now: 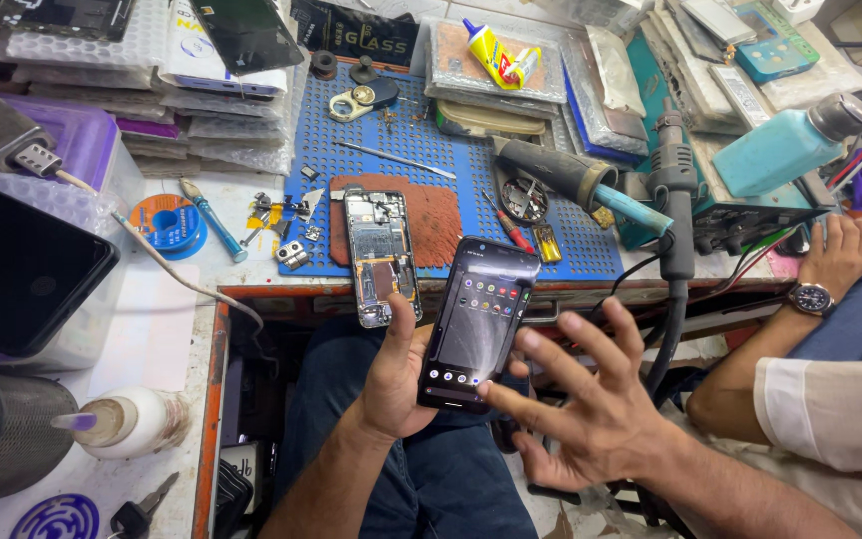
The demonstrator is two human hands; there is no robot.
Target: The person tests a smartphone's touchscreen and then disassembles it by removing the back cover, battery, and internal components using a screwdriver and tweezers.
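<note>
the left hand [396, 384] holds a dark smartphone [478, 324] just below the front edge of the counter [251, 262], over the person's lap. its fingers wrap the phone from behind, the thumb lying along the left edge, so they are closed on the phone. the phone's lit screen faces up toward the camera, showing small round icons on a dark background. its long axis runs from the lower end in the palm up and slightly rightward, with the top end pointing toward the blue mat [421, 150] on the counter and just overlapping the counter's edge.

the right hand [591, 404] hovers just right of the phone, palm down, fingers spread wide and holding nothing; one fingertip is close to the phone's lower right corner, though i cannot tell whether it touches.

left of the phone's top end, an opened phone [381, 255] lies on the counter with its insides showing, partly over a reddish-brown pad [436, 215]. a hot-air tool [576, 178] lies up and right of the phone. far right of the phone, another person's hand [835, 255] with a wristwatch [810, 296] rests near the counter's edge.
</note>
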